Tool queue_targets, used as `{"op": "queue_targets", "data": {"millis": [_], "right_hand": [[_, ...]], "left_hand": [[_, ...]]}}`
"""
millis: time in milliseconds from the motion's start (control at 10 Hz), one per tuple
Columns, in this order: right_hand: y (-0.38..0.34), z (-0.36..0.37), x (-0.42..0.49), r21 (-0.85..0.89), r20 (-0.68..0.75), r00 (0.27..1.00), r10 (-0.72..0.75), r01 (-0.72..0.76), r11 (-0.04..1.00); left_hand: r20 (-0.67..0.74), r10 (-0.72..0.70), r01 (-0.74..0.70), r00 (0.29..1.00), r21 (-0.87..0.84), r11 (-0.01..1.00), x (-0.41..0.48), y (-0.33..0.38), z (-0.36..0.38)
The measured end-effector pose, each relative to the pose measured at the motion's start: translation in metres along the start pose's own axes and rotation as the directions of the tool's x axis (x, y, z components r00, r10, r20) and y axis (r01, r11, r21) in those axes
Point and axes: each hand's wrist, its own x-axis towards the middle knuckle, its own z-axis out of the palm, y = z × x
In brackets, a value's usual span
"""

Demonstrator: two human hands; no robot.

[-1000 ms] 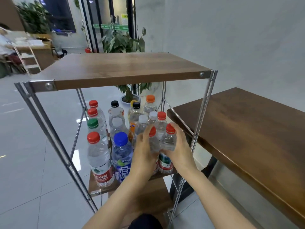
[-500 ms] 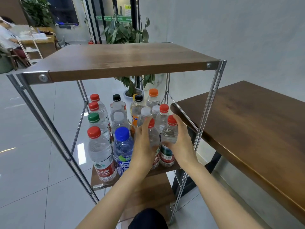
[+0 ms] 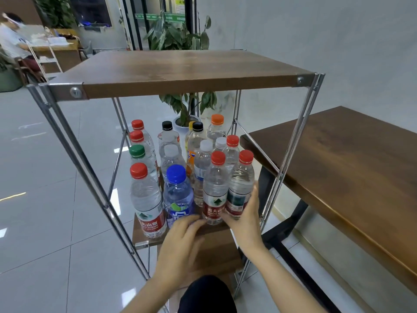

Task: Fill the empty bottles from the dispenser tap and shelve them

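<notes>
Left hand palm-down, fingers relaxed and forward; right hand loosely cupped, fingers straight.

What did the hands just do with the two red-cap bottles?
The left hand let go of the left red-capped bottle and drew back down to the shelf edge. The right hand slid down the right red-capped bottle to its label, fingers straight against it. Both bottles stayed standing where they were.
</notes>
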Motion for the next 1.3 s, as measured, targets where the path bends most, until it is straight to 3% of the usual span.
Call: {"op": "queue_targets", "data": {"millis": [100,200,500,700,900,1100,1300], "right_hand": [[0.015,0.021,-0.015,0.026,-0.006,0.988,0.151,-0.151,0.988],[0.021,0.037,-0.017,-0.001,-0.032,0.973,0.23,-0.23,0.973],[0.032,0.048,-0.008,0.04,-0.116,0.964,0.241,-0.238,0.97],[0.041,0.051,0.0,0.064,-0.148,0.957,0.248,-0.241,0.968],[0.042,0.056,0.0,-0.005,-0.192,0.952,0.237,-0.243,0.97],[0.042,0.046,-0.001,-0.041,-0.119,0.961,0.248,-0.254,0.966],[0.026,0.023,-0.011,-0.115,0.042,0.958,0.283,-0.276,0.954]], "left_hand": [[-0.022,-0.698,0.653,0.716,-0.333,0.68,-0.031,0.013,0.0],[0.026,-0.881,0.795,0.472,-0.444,0.413,-0.018,0.026,-0.002],[-0.08,-0.909,0.812,0.409,-0.424,0.402,0.011,0.008,0.006],[-0.152,-0.874,0.79,0.462,-0.377,0.484,0.01,-0.005,0.017],[-0.161,-0.886,0.8,0.436,-0.382,0.463,0.015,-0.001,0.025],[-0.167,-0.887,0.814,0.43,-0.353,0.461,0.014,0.0,0.026],[-0.141,-0.884,0.8,0.445,-0.38,0.464,0.001,0.025,0.006]]}}
